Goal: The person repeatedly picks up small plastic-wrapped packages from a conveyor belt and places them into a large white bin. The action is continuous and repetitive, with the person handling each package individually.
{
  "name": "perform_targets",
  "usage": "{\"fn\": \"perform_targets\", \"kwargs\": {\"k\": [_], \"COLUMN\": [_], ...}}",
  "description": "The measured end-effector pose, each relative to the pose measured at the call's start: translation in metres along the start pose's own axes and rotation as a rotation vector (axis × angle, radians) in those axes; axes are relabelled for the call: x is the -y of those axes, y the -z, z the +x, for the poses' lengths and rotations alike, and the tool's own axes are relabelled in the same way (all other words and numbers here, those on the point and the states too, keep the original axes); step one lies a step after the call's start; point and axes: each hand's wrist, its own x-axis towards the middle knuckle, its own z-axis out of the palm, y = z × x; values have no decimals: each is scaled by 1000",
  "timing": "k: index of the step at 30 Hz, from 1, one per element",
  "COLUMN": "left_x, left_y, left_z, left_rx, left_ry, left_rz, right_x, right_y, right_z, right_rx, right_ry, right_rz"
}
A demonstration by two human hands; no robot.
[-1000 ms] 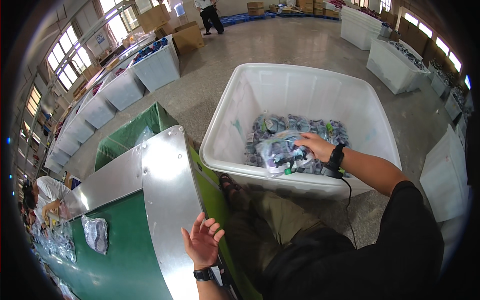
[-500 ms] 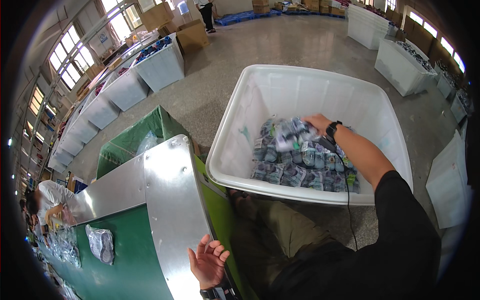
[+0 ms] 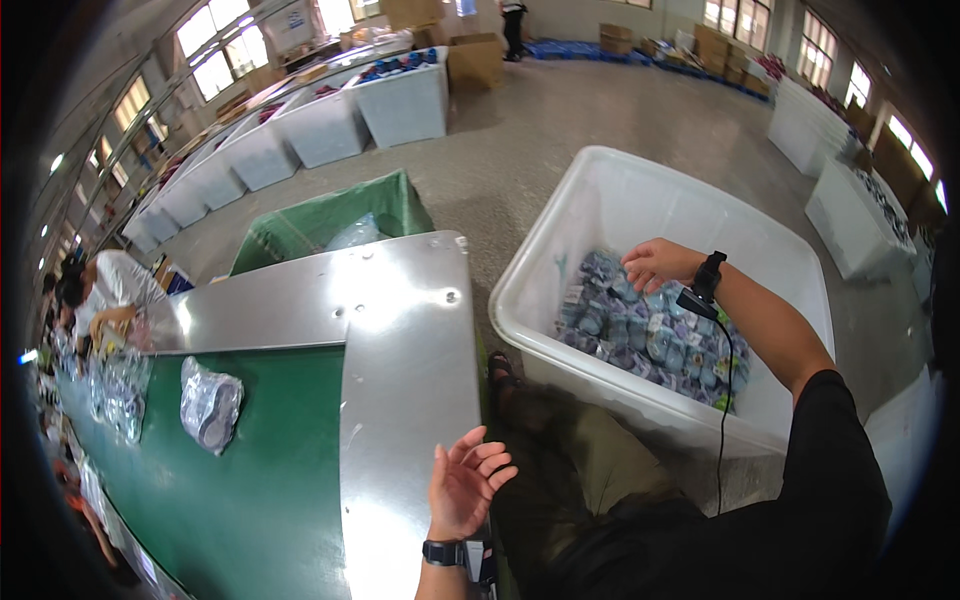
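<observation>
A big white plastic bin (image 3: 537,345) stands at my right, with rows of clear-bagged grey and purple goods (image 3: 640,335) on its bottom; their exact kind is too small to tell. Over the far part of these packs hovers my right hand (image 3: 660,265), its fingers loosely bent and apart, with nothing visible in them. My left hand (image 3: 470,484) is palm up and empty, fingers spread, above the metal edge (image 3: 405,400) of the conveyor. On the green belt (image 3: 270,500) lies one clear bag with a grey item (image 3: 210,405) inside.
A green-lined container (image 3: 400,205) stands behind the conveyor's end. Farther left, a co-worker (image 3: 115,295) is by the belt beside more clear bags (image 3: 122,395). Filled white bins (image 3: 400,105) line the far left; others (image 3: 855,220) stand right. A black cable (image 3: 727,400) hangs from my right wrist.
The blurred bagged pack in my right hand has been let go among the others in the bin. My view has turned, and the left hand stays open by the conveyor edge.
</observation>
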Motion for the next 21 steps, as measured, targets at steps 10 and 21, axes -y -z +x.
{"fn": "perform_targets", "kwargs": {"k": [10,21], "left_x": [-7,-72], "left_y": [6,30], "left_z": [-1,-13], "left_rx": [59,-134], "left_ry": [-19,-257], "left_rz": [-93,-149], "right_x": [227,366], "right_y": [-152,-333], "right_z": [-46,3], "right_rx": [480,572], "right_ry": [398,432], "right_rz": [-496,-337]}}
